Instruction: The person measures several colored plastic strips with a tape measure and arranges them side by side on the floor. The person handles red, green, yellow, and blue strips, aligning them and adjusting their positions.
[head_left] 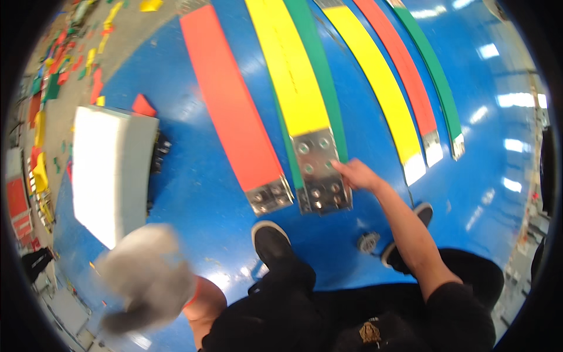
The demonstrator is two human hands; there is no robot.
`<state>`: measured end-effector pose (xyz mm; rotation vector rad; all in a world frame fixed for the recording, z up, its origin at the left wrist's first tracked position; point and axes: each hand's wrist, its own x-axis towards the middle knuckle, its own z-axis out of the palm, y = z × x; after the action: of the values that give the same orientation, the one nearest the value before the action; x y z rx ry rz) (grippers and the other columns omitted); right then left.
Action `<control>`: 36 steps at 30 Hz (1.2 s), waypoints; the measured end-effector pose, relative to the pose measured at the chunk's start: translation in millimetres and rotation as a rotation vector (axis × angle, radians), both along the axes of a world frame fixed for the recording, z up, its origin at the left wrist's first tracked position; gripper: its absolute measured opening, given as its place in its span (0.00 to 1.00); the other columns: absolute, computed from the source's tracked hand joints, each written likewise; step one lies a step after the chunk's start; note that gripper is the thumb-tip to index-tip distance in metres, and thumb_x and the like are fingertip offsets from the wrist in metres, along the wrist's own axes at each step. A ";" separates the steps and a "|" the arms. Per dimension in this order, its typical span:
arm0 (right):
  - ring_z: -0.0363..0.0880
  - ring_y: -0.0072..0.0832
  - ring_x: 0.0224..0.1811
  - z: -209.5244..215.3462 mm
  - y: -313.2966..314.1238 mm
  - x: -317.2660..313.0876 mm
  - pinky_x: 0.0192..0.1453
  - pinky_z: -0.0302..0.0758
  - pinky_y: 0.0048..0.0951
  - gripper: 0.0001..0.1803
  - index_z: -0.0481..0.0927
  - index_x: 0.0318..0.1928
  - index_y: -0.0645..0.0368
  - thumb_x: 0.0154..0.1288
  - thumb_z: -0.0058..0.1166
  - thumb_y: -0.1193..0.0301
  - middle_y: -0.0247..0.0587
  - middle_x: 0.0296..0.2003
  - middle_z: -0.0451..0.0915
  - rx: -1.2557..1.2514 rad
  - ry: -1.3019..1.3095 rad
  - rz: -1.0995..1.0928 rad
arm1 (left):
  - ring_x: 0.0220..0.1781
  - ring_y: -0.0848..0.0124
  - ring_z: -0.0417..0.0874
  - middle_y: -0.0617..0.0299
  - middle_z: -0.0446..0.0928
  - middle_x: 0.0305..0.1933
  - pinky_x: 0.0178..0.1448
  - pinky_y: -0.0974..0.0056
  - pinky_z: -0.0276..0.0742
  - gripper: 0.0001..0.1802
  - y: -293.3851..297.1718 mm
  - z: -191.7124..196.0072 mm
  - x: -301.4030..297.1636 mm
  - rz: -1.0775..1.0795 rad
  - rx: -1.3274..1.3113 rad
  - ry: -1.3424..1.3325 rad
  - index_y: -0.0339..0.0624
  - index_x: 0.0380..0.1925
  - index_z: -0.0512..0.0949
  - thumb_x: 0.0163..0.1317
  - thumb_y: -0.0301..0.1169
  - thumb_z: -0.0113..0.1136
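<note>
"What's furthest left?"

"A white block (111, 170), near the left edge of the blue floor (182, 188). Then the left hand (146, 267), a grey blur; I can't tell how its fingers stand."

"Next?"

"A red strip (234, 105), then a yellow strip (293, 76) lying over a green strip (316, 58), mid-floor. The yellow one ends in a holed metal plate (314, 157)."

"And the right hand (359, 175)?"

"At that plate's right edge, apparently touching, one digit on top. Whether it pinches, I can't tell."

"Beyond?"

"A second yellow strip (378, 82), second red strip (404, 76) and second green strip (433, 70), toward the floor's right edge."
</note>
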<state>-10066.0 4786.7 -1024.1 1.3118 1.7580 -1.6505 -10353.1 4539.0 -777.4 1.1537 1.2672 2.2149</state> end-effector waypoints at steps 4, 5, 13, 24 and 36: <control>0.69 0.24 0.12 0.1 0.3 0.4 0.17 0.64 0.29 0.40 0.80 0.18 0.66 0.73 0.53 0.40 0.41 0.13 0.75 -0.049 -0.018 -0.058 | 0.27 0.70 0.82 0.60 0.82 0.29 0.33 0.67 0.78 0.21 23.8 -71.1 -2.6 0.194 -0.898 0.201 0.35 0.55 0.77 0.64 0.32 0.64; 0.69 0.24 0.12 0.0 0.6 0.6 0.17 0.64 0.29 0.40 0.80 0.18 0.66 0.73 0.53 0.40 0.41 0.14 0.75 -0.048 0.000 -0.062 | 0.29 0.68 0.83 0.58 0.83 0.32 0.36 0.64 0.80 0.24 31.7 -89.4 -8.2 0.266 -1.005 0.333 0.36 0.57 0.76 0.63 0.33 0.66; 0.68 0.22 0.12 -1.5 -0.2 1.2 0.17 0.63 0.27 0.39 0.82 0.20 0.68 0.73 0.54 0.42 0.42 0.14 0.76 -0.073 -0.028 -0.087 | 0.54 0.48 0.85 0.44 0.79 0.60 0.54 0.51 0.84 0.42 30.1 -200.1 13.0 0.222 -1.655 0.330 0.41 0.69 0.66 0.59 0.46 0.71; 0.75 0.20 0.19 4.6 0.1 0.4 0.24 0.71 0.26 0.28 0.87 0.26 0.65 0.66 0.67 0.49 0.39 0.20 0.82 -0.033 -0.015 0.030 | 0.58 0.49 0.83 0.46 0.80 0.59 0.60 0.51 0.80 0.38 21.4 -217.2 15.9 0.244 -1.539 0.059 0.41 0.66 0.70 0.59 0.43 0.72; 0.84 0.20 0.44 -0.8 -18.8 12.3 0.49 0.80 0.27 0.25 0.85 0.48 0.67 0.60 0.74 0.59 0.42 0.40 0.88 -0.083 0.241 0.086 | 0.57 0.44 0.80 0.42 0.73 0.60 0.58 0.47 0.80 0.42 38.4 -199.9 37.5 0.530 -1.348 0.703 0.42 0.67 0.67 0.53 0.33 0.76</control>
<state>-10053.7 4767.9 -1024.9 1.0210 1.8287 -1.8752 -10315.5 4577.4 -977.3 0.9776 2.8514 0.5636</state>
